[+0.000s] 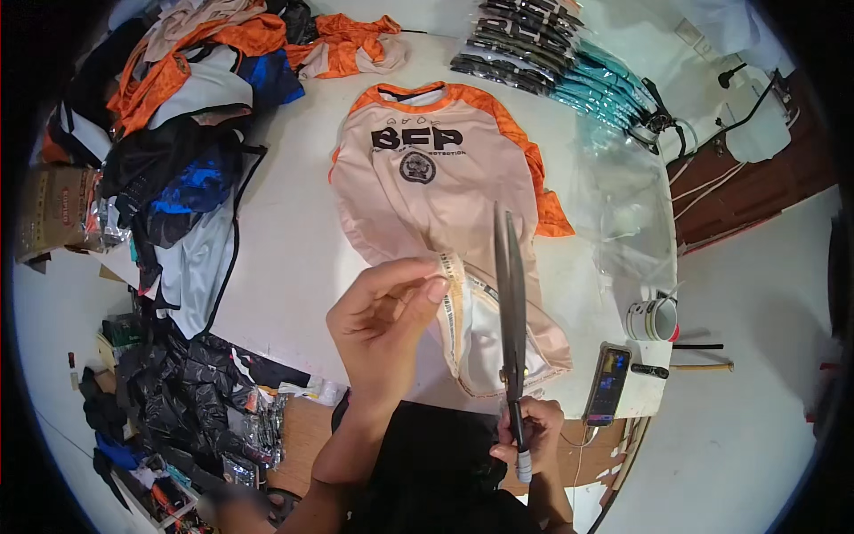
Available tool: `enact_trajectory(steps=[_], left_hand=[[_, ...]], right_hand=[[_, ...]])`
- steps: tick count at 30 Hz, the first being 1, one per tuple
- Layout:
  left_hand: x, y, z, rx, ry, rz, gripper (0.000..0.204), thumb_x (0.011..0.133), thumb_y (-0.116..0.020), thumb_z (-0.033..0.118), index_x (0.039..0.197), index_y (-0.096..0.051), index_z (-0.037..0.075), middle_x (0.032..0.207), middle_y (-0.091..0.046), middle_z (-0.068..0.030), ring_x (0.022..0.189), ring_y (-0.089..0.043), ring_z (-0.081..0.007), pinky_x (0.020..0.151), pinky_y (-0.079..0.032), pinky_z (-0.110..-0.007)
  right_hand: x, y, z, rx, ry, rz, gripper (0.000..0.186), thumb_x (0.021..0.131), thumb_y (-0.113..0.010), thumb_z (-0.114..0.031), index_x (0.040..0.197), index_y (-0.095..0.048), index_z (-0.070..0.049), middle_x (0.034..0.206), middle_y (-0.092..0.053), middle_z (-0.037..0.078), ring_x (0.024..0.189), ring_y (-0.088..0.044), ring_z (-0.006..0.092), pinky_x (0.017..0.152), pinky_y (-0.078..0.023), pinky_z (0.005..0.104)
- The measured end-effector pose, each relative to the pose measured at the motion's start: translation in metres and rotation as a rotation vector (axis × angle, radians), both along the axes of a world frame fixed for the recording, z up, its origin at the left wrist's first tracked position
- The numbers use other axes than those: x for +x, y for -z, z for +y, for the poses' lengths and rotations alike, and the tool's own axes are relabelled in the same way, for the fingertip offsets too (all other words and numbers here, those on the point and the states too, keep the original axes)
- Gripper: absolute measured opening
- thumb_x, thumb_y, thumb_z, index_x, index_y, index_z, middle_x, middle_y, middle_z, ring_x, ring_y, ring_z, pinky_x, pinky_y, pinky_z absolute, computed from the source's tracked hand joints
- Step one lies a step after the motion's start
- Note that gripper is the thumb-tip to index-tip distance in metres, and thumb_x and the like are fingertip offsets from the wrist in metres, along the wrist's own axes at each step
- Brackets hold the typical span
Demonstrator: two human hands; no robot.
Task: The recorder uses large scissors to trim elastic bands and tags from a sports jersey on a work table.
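Note:
A peach shirt (pixel 418 200) with orange sleeves and a black print on its chest lies spread on the white table, its collar away from me. Between thumb and fingers, my left hand (pixel 378 325) pinches the bottom hem of this shirt and lifts it, so the white inner side shows. My right hand (pixel 534 432) grips a pair of long scissors (pixel 511 303) by the handles. Their blades point away from me, slightly parted at the tips, in front of the shirt's lower right part. Part of the right fingers is hidden behind the handles.
Piled clothes (pixel 191 116) cover the table's left side. Stacked garments in clear bags (pixel 551 67) lie at the back right, beside loose plastic film (pixel 614 196). A mug (pixel 652 319) and a phone (pixel 609 383) sit near the right edge. Black plastic bags (pixel 178 387) lie below, left.

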State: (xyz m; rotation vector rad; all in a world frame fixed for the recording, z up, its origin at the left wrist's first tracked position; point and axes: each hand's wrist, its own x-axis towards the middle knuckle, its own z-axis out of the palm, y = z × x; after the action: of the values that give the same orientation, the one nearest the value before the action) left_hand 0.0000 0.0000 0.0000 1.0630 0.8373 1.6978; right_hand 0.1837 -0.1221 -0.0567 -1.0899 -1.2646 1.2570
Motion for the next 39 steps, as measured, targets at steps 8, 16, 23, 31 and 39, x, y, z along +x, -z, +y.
enact_trajectory(steps=[8,16,23,31,39], left_hand=[[0.004,0.005,-0.001,-0.012,-0.090,-0.116,0.034,0.074,-0.063,-0.013,0.106,-0.055,-0.005,0.093,-0.063,-0.0098,0.081,-0.061,-0.0124,0.073,-0.049,-0.022],[0.004,0.013,0.003,-0.016,-0.123,-0.048,0.029,0.073,-0.064,-0.014,0.100,-0.058,-0.006,0.095,-0.061,-0.0136,0.082,-0.062,-0.0158,0.074,-0.052,-0.024],[0.003,0.020,0.006,0.025,-0.184,0.030,0.029,0.071,-0.066,-0.015,0.097,-0.059,-0.006,0.094,-0.060,-0.0134,0.080,-0.062,-0.0154,0.070,-0.052,-0.023],[0.000,0.014,0.005,0.012,-0.179,0.143,0.028,0.071,-0.067,-0.014,0.096,-0.061,-0.005,0.092,-0.061,-0.0132,0.079,-0.062,-0.0146,0.069,-0.051,-0.022],[-0.001,0.013,0.002,0.047,-0.214,0.222,0.028,0.070,-0.067,-0.013,0.095,-0.061,-0.005,0.091,-0.062,-0.0136,0.079,-0.061,-0.0152,0.069,-0.051,-0.023]], right_hand=[[-0.004,-0.002,0.004,-0.111,-0.048,-0.125,0.039,0.052,-0.087,-0.020,0.068,-0.056,-0.003,0.052,-0.051,-0.002,0.043,-0.042,0.0023,0.039,-0.030,0.0178],[-0.008,-0.001,0.007,-0.178,-0.107,-0.057,0.039,0.053,-0.087,-0.019,0.071,-0.057,-0.004,0.056,-0.052,-0.001,0.046,-0.043,0.0032,0.042,-0.032,0.0183],[-0.011,-0.003,0.012,-0.212,-0.132,-0.103,0.038,0.055,-0.087,-0.019,0.073,-0.057,-0.005,0.057,-0.052,-0.002,0.047,-0.044,0.0037,0.043,-0.033,0.0192],[-0.014,-0.003,0.010,-0.265,-0.161,0.012,0.037,0.056,-0.086,-0.017,0.075,-0.057,-0.005,0.061,-0.053,0.000,0.049,-0.046,0.0042,0.044,-0.034,0.0190],[-0.014,-0.006,0.007,-0.286,-0.159,0.032,0.044,0.057,-0.084,-0.030,0.074,-0.054,-0.002,0.056,-0.052,0.002,0.045,-0.047,0.0071,0.042,-0.035,0.0195]])
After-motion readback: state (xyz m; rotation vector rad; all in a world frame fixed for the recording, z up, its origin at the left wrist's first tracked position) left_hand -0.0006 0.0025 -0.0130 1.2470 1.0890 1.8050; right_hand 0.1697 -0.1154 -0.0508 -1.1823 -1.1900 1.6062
